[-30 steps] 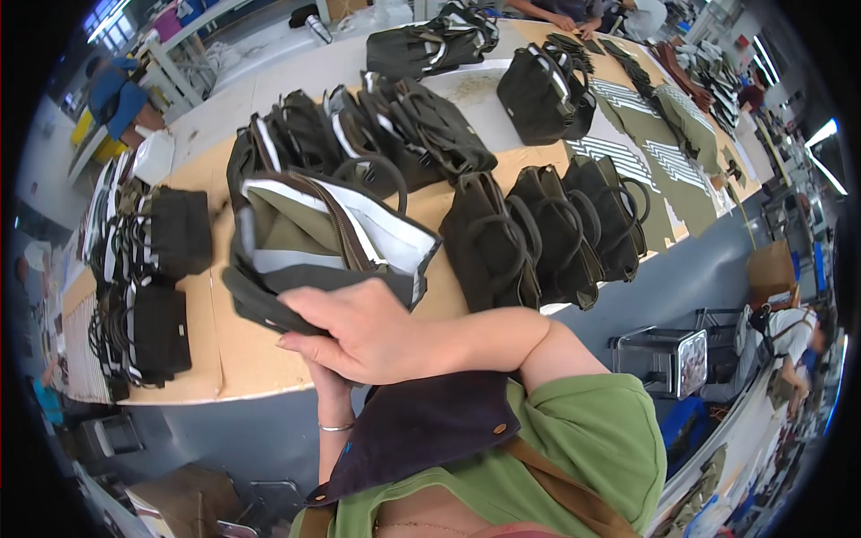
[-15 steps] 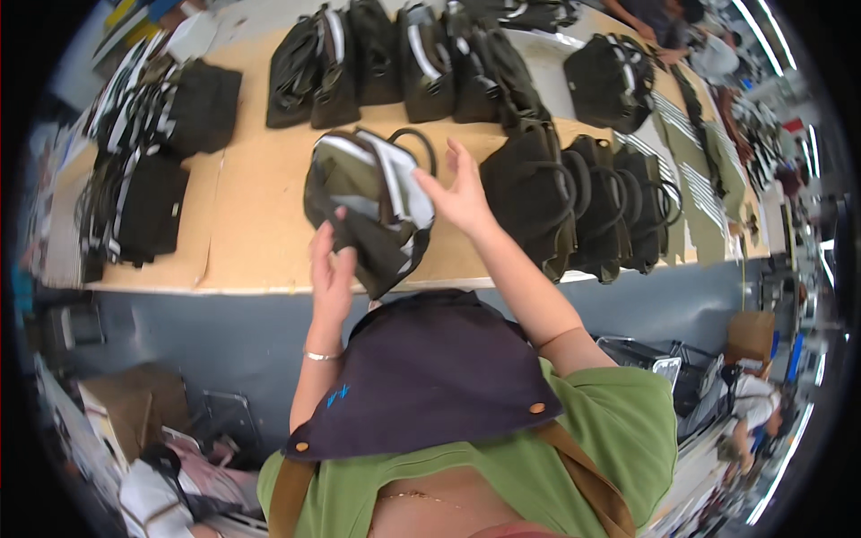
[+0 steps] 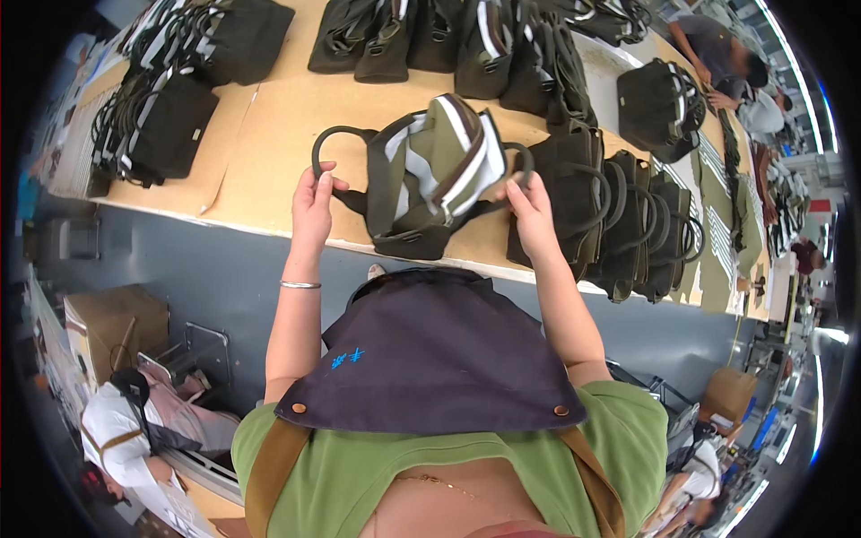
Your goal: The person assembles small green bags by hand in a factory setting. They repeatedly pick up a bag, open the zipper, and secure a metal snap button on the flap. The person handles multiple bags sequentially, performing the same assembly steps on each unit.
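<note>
A dark handbag [image 3: 408, 244] with an olive, white and brown lining or flap showing at its top stands near the table's front edge. My left hand [image 3: 316, 193] grips the bag's left handle, a dark round loop pulled out sideways. On the other side my right hand [image 3: 527, 202] closes on the right handle, low on its loop. The handles are spread apart and the bag's mouth gapes between them. Just right of my right hand stand several dark bags [image 3: 574, 188] with round handles.
The tan tabletop [image 3: 278, 134] has a row of dark bags [image 3: 480, 54] at the back. More bags [image 3: 170, 121] are stacked at the left. Flat olive pieces [image 3: 749, 215] lie far right, where a co-worker [image 3: 717, 54] leans in. Behind me sits a cardboard box [image 3: 117, 323].
Both hands have gone from beside the bag to its handles and drawn them apart. The bag has turned and opened up. The view has shifted, so the table sits higher.
</note>
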Demonstrator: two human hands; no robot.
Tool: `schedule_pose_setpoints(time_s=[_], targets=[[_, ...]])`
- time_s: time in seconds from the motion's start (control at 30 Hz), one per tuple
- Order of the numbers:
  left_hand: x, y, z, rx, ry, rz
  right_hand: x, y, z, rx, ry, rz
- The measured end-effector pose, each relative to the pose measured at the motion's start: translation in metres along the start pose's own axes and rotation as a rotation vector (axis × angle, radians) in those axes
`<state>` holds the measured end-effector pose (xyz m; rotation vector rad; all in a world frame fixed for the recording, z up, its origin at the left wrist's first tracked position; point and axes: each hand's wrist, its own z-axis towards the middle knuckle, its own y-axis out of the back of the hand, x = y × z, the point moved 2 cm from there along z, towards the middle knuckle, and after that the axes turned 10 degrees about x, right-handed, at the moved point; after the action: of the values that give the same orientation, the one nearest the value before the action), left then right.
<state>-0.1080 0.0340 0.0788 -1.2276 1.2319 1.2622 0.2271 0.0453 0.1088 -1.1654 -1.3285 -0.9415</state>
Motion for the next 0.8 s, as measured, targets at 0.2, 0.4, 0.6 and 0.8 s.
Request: schedule_pose_setpoints(time_s=[0.2,0.4,0.6,0.8], targets=[[-0.065,-0.035,-0.009,-0.184,-0.300,0.697,0.043,0.009,0.003,-0.332,0.359,-0.577],[-0.107,-0.093,-0.003,0.434,-0.450,0.684,0.095,-0.048,0.044,0.329,0.275,-0.927],[-0.095,-0.126,-0.021,0.933,-0.152,0.877,0.033,-0.080,0.078,0.881,-0.073,-1.707],[-0.067,-0.118,-0.016,0.915,-0.028,0.867,0.031,-0.063,0.066,0.785,0.119,-1.610]])
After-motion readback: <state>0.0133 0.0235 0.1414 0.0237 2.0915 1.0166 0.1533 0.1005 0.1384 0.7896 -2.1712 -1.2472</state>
